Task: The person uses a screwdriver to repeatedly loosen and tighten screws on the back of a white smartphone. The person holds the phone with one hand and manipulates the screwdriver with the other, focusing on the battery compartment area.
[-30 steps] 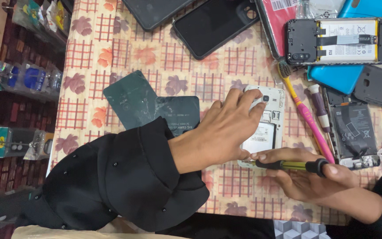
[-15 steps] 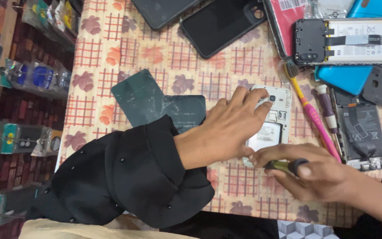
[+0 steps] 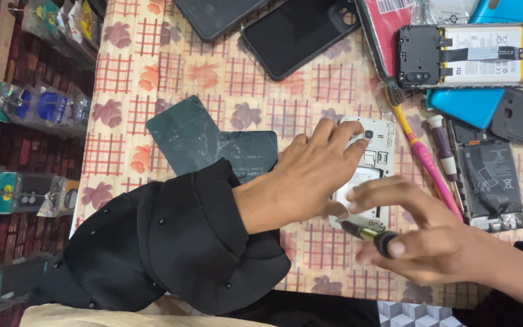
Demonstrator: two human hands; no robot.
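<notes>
My left hand (image 3: pixel 307 175) presses down on a white opened phone (image 3: pixel 375 151) lying on the patterned tablecloth, fingers spread over its upper edge. My right hand (image 3: pixel 422 233) holds a black and yellow screwdriver (image 3: pixel 367 233), its tip at the phone's lower end; the hand is blurred. A black sleeve (image 3: pixel 177 248) covers my left forearm.
A pink and yellow toothbrush (image 3: pixel 425 160), a small maroon screwdriver (image 3: pixel 443 145) and an opened dark phone (image 3: pixel 491 181) lie right of the white phone. Dark back covers (image 3: pixel 207 145) lie left. More phones (image 3: pixel 467 54) and cases (image 3: pixel 298 30) sit at the top. The table edge (image 3: pixel 89 151) runs at left.
My right hand has lifted and turned with the screwdriver, its fingers now spread above the phone's lower part. My left hand stays on the phone.
</notes>
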